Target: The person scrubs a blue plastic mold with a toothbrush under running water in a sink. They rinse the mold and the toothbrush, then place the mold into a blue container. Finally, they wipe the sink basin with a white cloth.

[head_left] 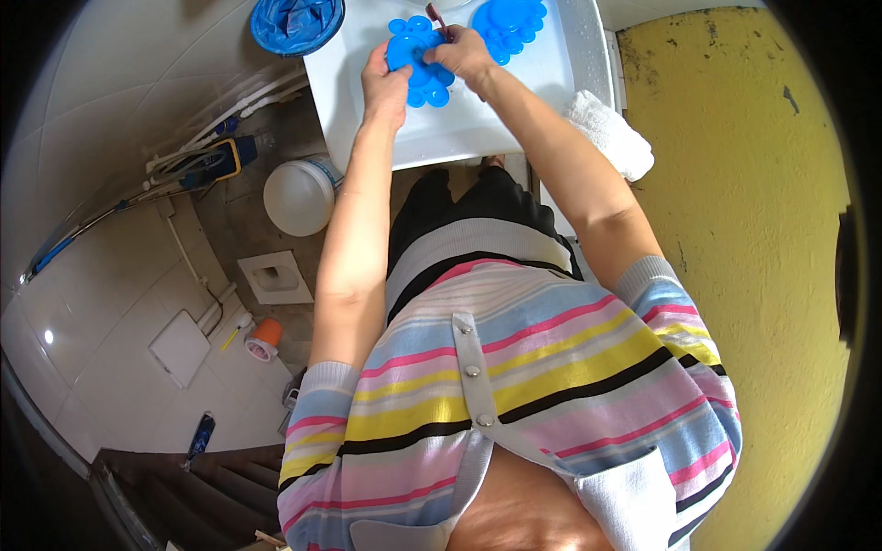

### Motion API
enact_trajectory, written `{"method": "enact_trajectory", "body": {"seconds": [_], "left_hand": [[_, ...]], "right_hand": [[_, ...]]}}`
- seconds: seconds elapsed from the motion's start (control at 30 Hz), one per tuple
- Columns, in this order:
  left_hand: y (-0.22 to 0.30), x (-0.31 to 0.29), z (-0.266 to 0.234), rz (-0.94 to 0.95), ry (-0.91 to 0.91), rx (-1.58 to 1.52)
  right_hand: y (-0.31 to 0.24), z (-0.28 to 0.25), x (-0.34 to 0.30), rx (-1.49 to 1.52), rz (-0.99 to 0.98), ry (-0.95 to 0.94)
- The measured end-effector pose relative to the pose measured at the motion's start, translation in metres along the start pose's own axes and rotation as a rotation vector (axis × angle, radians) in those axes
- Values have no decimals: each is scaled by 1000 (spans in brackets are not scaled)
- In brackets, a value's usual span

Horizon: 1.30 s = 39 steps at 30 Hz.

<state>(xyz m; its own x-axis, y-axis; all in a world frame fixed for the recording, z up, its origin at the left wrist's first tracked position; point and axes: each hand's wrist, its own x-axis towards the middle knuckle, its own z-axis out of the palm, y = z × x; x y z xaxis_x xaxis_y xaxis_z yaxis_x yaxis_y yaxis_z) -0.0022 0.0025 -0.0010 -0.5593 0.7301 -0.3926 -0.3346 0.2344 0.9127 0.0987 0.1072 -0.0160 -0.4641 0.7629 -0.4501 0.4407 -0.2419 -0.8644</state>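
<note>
Over the white sink at the far centre, a blue plastic mat with rounded lobes along its edge is held up above the basin. The left hand is wrapped around the mat's left side, fingers curled shut on it. The right hand grips the mat's right edge and also has a thin dark-red brush handle sticking up from its closed fingers; whether the brush head touches the mat cannot be told. The mat looks smooth and glossy.

Just right of it, lying in the far part of the basin, is a second blue mat of the same lobed shape, apart from both hands. The basin surface is white and wet-looking.

On the sink's right rim, near side, sits a folded white towel with a nubbly texture, next to the right forearm. Right of that rises a rough yellow wall with dark chips.

Left of the sink, far, stands a round bin lined with a crumpled blue bag. Below it on the tiled floor: a white bucket with a smooth lid, a blue and yellow mop head against white pipes, a white floor-level toilet pan, and a small orange cup lying on its side. A blue bottle lies nearer, by dark steps.

Nothing stands between the hands and the mat. No labels or signs are legible.
</note>
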Motion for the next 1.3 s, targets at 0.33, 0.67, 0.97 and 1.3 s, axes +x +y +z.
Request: {"method": "enact_trajectory", "body": {"seconds": [0.33,0.67,0.97,1.3], "left_hand": [[14,-17,22,-21,65,-32],[23,-20,22,-136,-39,-111],[27,-16,17,-184,-148,-11],[19,-10,7,-179,-60,-310]], "right_hand": [[-13,-2,-12,-419,-58,224],[-11,-25,-12,-365,-309,129],[-26,-31,-16,-637,-293,127],[4,-40,-5,-447,-294,160]]}}
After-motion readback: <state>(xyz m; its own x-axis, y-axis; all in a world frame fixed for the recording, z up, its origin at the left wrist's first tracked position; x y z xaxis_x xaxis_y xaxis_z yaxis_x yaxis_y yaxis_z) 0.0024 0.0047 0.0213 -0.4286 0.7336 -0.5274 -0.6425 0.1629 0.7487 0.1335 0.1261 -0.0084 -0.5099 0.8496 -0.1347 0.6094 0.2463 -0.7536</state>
